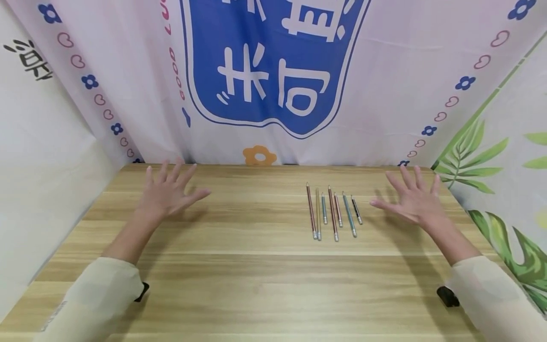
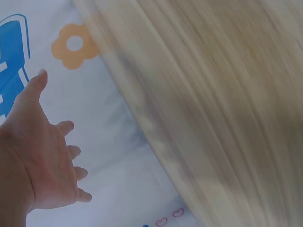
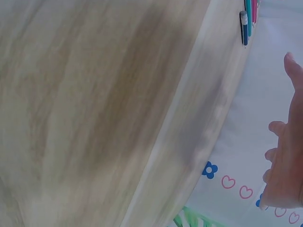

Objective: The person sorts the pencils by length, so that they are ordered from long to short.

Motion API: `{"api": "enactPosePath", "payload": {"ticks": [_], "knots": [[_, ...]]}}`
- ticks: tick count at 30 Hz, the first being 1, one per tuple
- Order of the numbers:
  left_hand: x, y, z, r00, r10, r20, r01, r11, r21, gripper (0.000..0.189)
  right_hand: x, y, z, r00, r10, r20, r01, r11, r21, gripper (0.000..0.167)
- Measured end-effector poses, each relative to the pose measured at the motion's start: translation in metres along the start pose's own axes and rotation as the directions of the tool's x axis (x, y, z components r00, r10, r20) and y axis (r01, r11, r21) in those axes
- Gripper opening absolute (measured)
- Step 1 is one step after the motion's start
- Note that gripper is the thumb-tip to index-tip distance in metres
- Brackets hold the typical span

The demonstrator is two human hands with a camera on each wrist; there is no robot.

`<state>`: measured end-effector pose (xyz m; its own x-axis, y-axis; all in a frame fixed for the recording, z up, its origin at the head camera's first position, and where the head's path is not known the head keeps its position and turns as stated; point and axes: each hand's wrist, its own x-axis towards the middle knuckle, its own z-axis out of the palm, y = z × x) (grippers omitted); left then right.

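Wooden table [image 1: 256, 289] under seven pencils [image 1: 333, 213]: my left hand [image 1: 165, 194] is at their nine o'clock, my right hand [image 1: 415, 202] at three, fingers all spread, holding nothing.

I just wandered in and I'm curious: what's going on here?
A person has both bare hands, the left hand and the right hand, spread above a light-brown wood-grain table. Neither holds anything. Seven slim pencils, in dark red, tan, teal, pinkish and black, lie side by side between them, nearer the right hand.
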<state>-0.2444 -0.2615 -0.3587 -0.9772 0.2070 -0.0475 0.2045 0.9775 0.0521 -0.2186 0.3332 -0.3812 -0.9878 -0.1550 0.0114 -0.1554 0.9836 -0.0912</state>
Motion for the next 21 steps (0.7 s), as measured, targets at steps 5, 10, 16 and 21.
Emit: {"api": "enactPosePath", "payload": {"ticks": [5, 10, 16, 21], "knots": [[0.000, 0.014, 0.002, 1.000, 0.016, 0.008, -0.016, 1.000, -0.006, 0.097, -0.001, -0.007, 0.001, 1.000, -0.008, 0.016, 0.008, 1.000, 0.013, 0.103], [0.001, 0.028, 0.004, 0.999, 0.029, 0.018, -0.029, 1.000, -0.001, 0.095, 0.001, -0.013, 0.003, 0.999, -0.013, 0.042, 0.012, 1.000, 0.016, 0.103], [0.006, 0.043, 0.008, 0.998, 0.048, 0.041, -0.048, 0.999, -0.003, 0.095, 0.002, -0.020, 0.007, 0.998, -0.024, 0.064, 0.021, 0.999, 0.039, 0.103], [0.008, 0.053, 0.013, 0.997, 0.066, 0.039, -0.066, 0.998, -0.003, 0.091, 0.002, -0.028, 0.007, 0.997, -0.040, 0.067, 0.036, 0.998, 0.048, 0.102]]}}
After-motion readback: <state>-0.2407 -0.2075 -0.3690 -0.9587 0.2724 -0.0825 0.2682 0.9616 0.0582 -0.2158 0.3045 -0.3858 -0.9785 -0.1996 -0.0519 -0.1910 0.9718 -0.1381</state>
